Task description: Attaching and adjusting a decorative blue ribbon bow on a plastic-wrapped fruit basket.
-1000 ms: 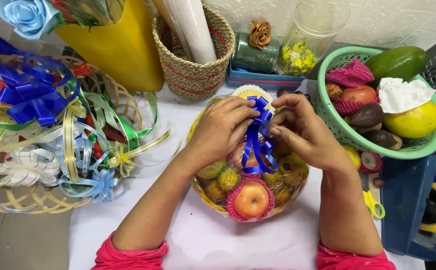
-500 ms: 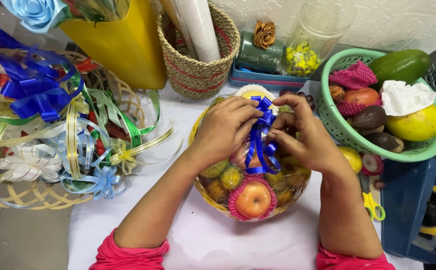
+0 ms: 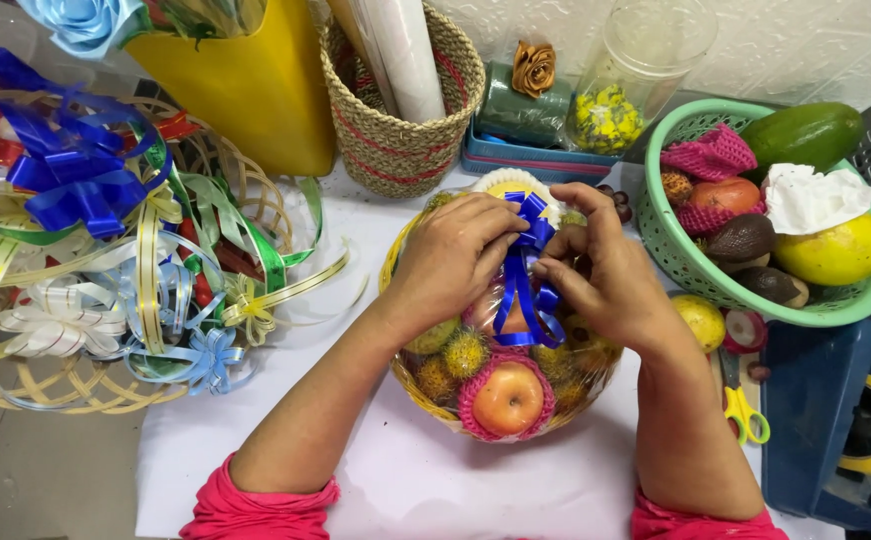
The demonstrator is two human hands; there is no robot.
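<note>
Nearly done: both hands, left and right, pinching blue bow atop wrapped fruit basket mid-bench, fruit packed, bow not yet released.

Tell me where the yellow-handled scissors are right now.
In the head view, the scissors lie on the white table at the right, just outside the right hand's forearm, below the green basket and beside the blue bin.

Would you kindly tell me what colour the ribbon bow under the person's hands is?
The shiny ribbon bow is royal blue, clearest in the head view.
</note>
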